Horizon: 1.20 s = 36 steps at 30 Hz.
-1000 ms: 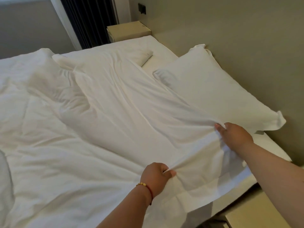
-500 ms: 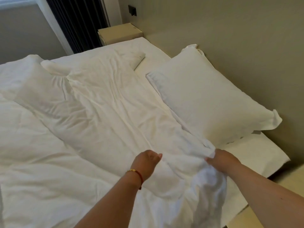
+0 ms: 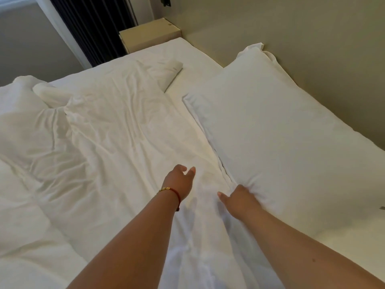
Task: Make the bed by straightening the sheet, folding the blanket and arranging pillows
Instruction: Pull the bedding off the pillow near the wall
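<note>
The left hand (image 3: 180, 180) is held over the blanket (image 3: 116, 147) with its fingers loosely spread and lightly curled; nothing is gripped, and whether the fingertips touch the cloth cannot be told. A red cord bracelet (image 3: 173, 191) with gold beads is worn on its wrist. Just to its right, the right hand (image 3: 239, 200) is pressed against the near corner of the pillow (image 3: 281, 147), its fingers sunk into the cloth there and hidden, so that whether the corner is gripped or only pushed cannot be told; its thumb is stretched out toward the left hand. The crumpled blanket is spread beneath and to the left of both hands, its edge lying along the pillow's side. The bare sheet (image 3: 195, 65) is seen well beyond the hands, and a nightstand (image 3: 150, 34) stands past it by the wall.
</note>
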Motion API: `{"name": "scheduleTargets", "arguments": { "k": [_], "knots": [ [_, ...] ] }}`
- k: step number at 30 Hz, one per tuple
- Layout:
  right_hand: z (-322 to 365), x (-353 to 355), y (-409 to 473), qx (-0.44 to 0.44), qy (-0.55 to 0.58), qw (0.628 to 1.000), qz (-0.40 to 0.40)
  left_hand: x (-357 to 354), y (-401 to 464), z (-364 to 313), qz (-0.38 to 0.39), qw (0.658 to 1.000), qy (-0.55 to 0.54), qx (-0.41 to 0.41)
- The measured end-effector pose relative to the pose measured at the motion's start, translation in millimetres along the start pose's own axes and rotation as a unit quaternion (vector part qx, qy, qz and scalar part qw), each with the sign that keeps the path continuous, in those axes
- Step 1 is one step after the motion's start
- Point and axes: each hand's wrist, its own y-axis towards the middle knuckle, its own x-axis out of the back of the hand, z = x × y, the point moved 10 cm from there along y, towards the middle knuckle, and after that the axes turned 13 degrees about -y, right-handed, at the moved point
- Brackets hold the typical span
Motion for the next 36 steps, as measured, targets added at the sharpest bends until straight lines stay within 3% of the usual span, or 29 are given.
{"name": "scheduleTargets", "arguments": {
  "k": [4, 10, 14, 18, 21, 28, 32, 36],
  "knots": [
    [2, -22, 1, 0.023, 0.036, 0.999, 0.035, -16, 38, -13, -0.011, 0.999, 0.037, 0.004],
    [18, 14, -44, 0.169, 0.031, 0.985, -0.026, -18, 95, -53, -0.080, 0.992, 0.077, 0.060],
    [9, 46, -45, 0.184, 0.095, 0.977, -0.042, -18, 133, -60, -0.085, 0.980, 0.165, 0.078],
    [-16, 66, -23, 0.146, 0.175, 0.971, -0.068, -25, 150, -58, -0.038, 0.994, -0.042, 0.095],
    [-34, 89, -17, 0.110, 0.225, 0.964, -0.092, -31, 143, -102, -0.026, 0.985, -0.161, 0.048],
    [-77, 177, -31, 0.101, 0.292, 0.934, -0.178, -46, 113, -235, -0.018, 0.975, -0.209, -0.069],
    [-147, 255, -42, 0.060, 0.360, 0.889, -0.275, -90, 92, -307, 0.053, 0.926, -0.358, -0.103],
    [-204, 282, -43, 0.007, 0.346, 0.884, -0.314, -148, 80, -348, 0.102, 0.926, -0.331, -0.151]
  ]
}}
